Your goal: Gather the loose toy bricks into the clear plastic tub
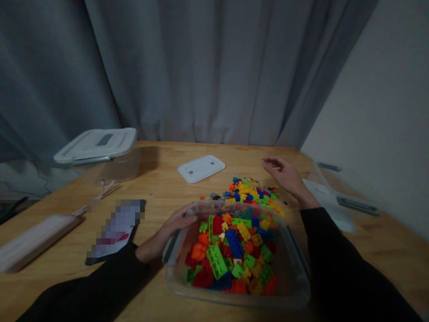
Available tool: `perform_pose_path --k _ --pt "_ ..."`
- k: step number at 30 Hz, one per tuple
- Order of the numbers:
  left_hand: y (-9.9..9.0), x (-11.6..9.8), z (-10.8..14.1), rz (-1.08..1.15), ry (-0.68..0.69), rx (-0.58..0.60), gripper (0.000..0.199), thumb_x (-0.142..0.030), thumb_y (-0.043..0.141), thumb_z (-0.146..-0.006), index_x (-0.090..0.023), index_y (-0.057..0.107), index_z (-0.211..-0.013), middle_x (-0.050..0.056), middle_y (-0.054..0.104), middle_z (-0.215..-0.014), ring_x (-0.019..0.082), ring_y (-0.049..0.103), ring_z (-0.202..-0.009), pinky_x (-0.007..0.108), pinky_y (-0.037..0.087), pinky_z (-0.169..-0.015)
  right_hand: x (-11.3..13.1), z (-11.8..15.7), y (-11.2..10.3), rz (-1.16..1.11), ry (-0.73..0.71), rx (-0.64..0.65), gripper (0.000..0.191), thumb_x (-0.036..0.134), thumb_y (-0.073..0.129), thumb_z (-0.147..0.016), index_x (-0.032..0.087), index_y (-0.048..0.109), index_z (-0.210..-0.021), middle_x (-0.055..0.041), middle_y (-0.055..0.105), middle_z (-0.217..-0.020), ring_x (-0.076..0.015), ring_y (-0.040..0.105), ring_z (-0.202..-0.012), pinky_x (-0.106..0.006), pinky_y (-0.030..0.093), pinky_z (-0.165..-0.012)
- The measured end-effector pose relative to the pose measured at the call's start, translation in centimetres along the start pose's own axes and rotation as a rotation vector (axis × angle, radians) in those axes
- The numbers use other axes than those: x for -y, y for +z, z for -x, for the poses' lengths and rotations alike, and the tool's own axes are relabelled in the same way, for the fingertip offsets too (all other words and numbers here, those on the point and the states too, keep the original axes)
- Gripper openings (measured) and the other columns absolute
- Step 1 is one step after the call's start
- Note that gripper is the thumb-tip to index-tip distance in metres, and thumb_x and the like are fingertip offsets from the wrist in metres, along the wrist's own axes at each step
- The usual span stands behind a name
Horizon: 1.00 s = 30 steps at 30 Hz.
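Note:
In front of me stands a clear plastic box (234, 302) holding many large toy bricks (234, 243) in red, green, blue, orange and yellow. My left hand (179, 223) grips its left rim, with the thumb over the edge and the other fingers partly hidden. Behind the box lies a loose pile of smaller toy bricks (250, 191) on the table. My right hand (283, 176) is just right of that pile, its fingers loosely stretched leftward. Nothing shows in it.
A white lid (201, 169) lies behind the pile. At the left are a lidded clear box (117, 167), a phone (117, 232) and a white power strip (38, 239) with cables. Another clear box (351, 190) stands right on the wooden table (161, 192). A grey curtain (201, 67) hangs behind.

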<state>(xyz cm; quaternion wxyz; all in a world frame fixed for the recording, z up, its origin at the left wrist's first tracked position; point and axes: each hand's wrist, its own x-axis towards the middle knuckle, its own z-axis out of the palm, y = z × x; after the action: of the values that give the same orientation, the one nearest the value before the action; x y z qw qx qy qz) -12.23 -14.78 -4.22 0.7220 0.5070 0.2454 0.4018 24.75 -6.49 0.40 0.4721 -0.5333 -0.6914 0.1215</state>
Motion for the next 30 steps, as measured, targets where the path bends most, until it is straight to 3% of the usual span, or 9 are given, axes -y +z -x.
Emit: perform_pose_path --k 3,6,10,13,16,21,30 --pt "0.1 -0.2 -0.1 -0.032 0.015 0.023 0.031 -0.025 0.067 -0.088 -0.024 0.078 -0.117 0.009 0.073 -0.133 0.035 0.049 -0.143 0.05 0.028 -0.125 -3.9 1.4 0.6 0.084 0.113 -0.071 0.04 0.043 0.059 -0.092 0.013 0.069 -0.114 -0.0135 0.073 -0.108 -0.0216 0.066 -0.091 -0.036 0.054 -0.082" --pt "0.1 -0.1 -0.3 -0.075 0.02 0.041 0.035 -0.027 0.067 -0.088 -0.024 0.076 -0.121 0.01 0.071 -0.137 0.037 0.052 -0.141 0.052 0.032 -0.122 -7.1 2.9 0.9 0.156 0.174 -0.054 0.043 0.043 0.053 -0.093 0.01 0.068 -0.117 -0.0144 0.072 -0.105 -0.0209 0.066 -0.086 -0.034 0.054 -0.078" --pt "0.0 0.6 -0.4 -0.046 0.001 0.045 0.045 -0.027 0.059 -0.091 -0.02 0.068 -0.135 0.012 0.063 -0.146 0.036 0.049 -0.144 0.05 0.028 -0.125 -9.3 4.2 0.5 0.22 0.223 0.007 0.038 0.04 0.053 -0.093 0.012 0.071 -0.112 -0.0091 0.073 -0.085 -0.0208 0.065 -0.074 -0.033 0.051 -0.073" --pt "0.2 1.0 -0.5 0.005 -0.008 0.031 0.05 -0.023 0.057 -0.089 -0.021 0.064 -0.138 0.01 0.061 -0.149 0.033 0.045 -0.147 0.048 0.024 -0.127 -9.6 4.6 0.2 0.249 0.256 0.034 0.034 0.035 0.053 -0.094 0.013 0.072 -0.111 -0.0103 0.075 -0.086 -0.0212 0.067 -0.076 -0.032 0.049 -0.073" --pt "0.7 1.0 -0.4 0.055 -0.009 0.026 0.05 -0.024 0.059 -0.087 -0.021 0.066 -0.136 0.009 0.064 -0.145 0.035 0.047 -0.145 0.049 0.028 -0.125 -9.8 4.9 0.0 0.255 0.267 0.055 0.028 0.032 0.056 -0.093 0.014 0.073 -0.108 -0.0121 0.077 -0.097 -0.0216 0.069 -0.086 -0.031 0.049 -0.077" --pt "0.8 1.0 -0.4 -0.003 -0.014 -0.084 0.042 -0.024 0.066 -0.083 -0.019 0.075 -0.123 0.009 0.075 -0.129 0.036 0.053 -0.14 0.046 0.027 -0.126 -10.2 5.1 -0.1 0.258 0.273 0.083 0.026 0.031 0.056 -0.095 0.015 0.073 -0.107 -0.0104 0.077 -0.096 -0.0202 0.069 -0.084 -0.029 0.049 -0.076" --pt "0.5 1.5 -0.6 -0.022 0.037 -0.09 0.03 -0.025 0.065 -0.081 -0.021 0.082 -0.105 0.007 0.08 -0.118 0.036 0.053 -0.14 0.045 0.025 -0.128 -9.1 6.0 0.0 0.297 0.262 0.082 0.028 0.036 0.054 -0.097 0.017 0.072 -0.109 -0.0099 0.077 -0.093 -0.021 0.069 -0.083 -0.03 0.047 -0.073"
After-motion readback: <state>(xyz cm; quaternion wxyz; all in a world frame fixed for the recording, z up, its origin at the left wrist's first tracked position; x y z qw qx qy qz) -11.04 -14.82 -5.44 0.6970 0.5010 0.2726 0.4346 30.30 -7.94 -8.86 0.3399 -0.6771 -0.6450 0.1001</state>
